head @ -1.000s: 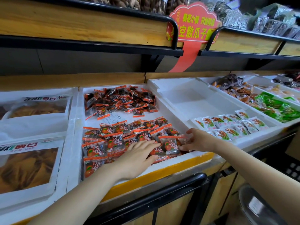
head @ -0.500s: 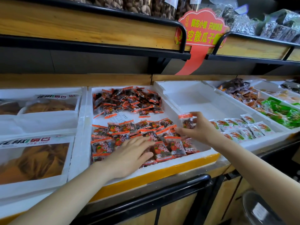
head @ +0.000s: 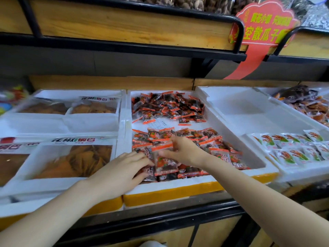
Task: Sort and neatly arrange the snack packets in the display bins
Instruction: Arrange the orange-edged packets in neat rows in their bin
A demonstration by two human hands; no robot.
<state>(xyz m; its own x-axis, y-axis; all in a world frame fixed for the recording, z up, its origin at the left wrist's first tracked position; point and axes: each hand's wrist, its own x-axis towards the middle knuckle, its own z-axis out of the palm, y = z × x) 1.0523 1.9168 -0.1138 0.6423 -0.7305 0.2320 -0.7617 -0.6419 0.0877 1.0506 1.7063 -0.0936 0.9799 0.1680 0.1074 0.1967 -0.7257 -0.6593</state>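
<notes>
Nearest the camera a black rail [head: 160,218] runs along the front of the display surface, and just behind it sits the orange-banded front of the white foam middle bin [head: 195,182]. Both forearms reach over this edge into the bin.

The left hand [head: 121,173] lies flat on the front-left packets, its grip apart, with fingers fairly straight and resting on the wrappers. Its fingertips reach the left edge of the held packet [head: 166,165]. That packet, clear with red ends, is clamped in the grip of the right hand [head: 185,152] between thumb and fingers. It is held just above the front rows, left of the bin's centre.

Around and behind the hands, the rows of packets [head: 213,148] of the same red-and-clear kind lie overlapping across the front half of the bin. A paper slip [head: 157,124] lies on the bare strip behind them, and further back is a loose heap of packets [head: 169,107] — jumbled, with darker contents.

To the left, separate white bins hold large bags of crisps [head: 74,157] with printed labels. To the right, the neighbouring bin [head: 249,113] has white packets with green and orange print [head: 288,148] laid in rows at its front. Beyond it — at the far right — are dark and orange packets [head: 302,102].

Above everything hangs a wooden shelf [head: 124,24] with a black frame, and a red sign [head: 263,27] with yellow characters is fixed at its right end.
</notes>
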